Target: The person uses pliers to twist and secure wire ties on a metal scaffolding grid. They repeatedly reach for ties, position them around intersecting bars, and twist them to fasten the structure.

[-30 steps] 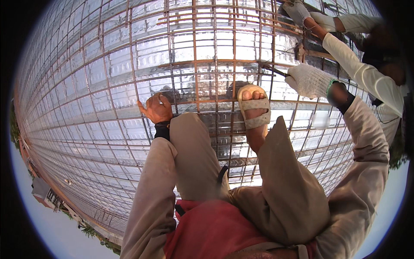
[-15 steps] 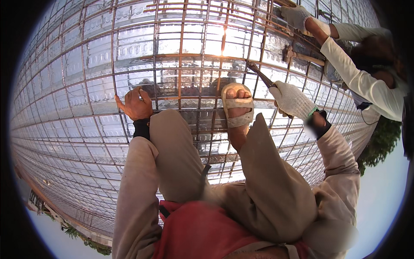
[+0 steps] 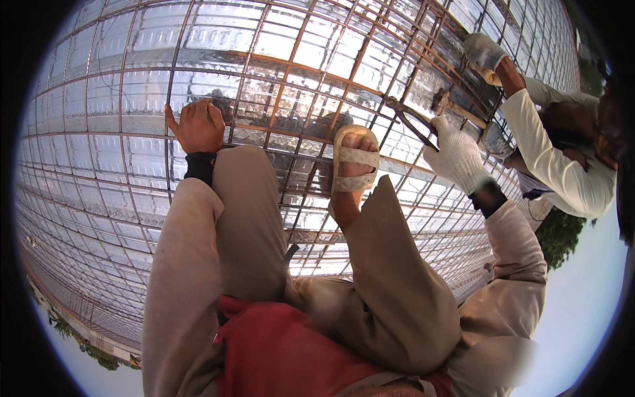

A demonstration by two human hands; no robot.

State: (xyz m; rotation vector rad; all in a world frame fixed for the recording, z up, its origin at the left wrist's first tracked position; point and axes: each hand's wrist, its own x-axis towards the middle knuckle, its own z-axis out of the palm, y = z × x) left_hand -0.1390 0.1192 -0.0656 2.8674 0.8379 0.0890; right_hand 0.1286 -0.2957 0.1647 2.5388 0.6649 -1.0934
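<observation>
My left hand [image 3: 198, 127], bare, is over the rebar mesh [image 3: 122, 139] beside my left knee. Its little finger sticks out to the left against a bar. The other fingers curl down, hiding whatever they hold. My right hand [image 3: 458, 153], in a white knitted glove, grips a pair of pincers [image 3: 418, 126] by the handles, which are spread apart. The head of the pincers lies at a bar crossing ahead of my sandalled foot [image 3: 357, 159].
Shiny metal decking [image 3: 149, 99] lies beneath the mesh. At the right, a co-worker's gloved hand [image 3: 483, 51] is at the bars, with a hammer [image 3: 460, 109] close by. Trees [image 3: 562, 235] stand beyond the right edge.
The pincers' handles have spread from close together to apart. Both of my hands appear shifted in the picture as the view tilted. The co-worker's gloved hand is lower in view.
</observation>
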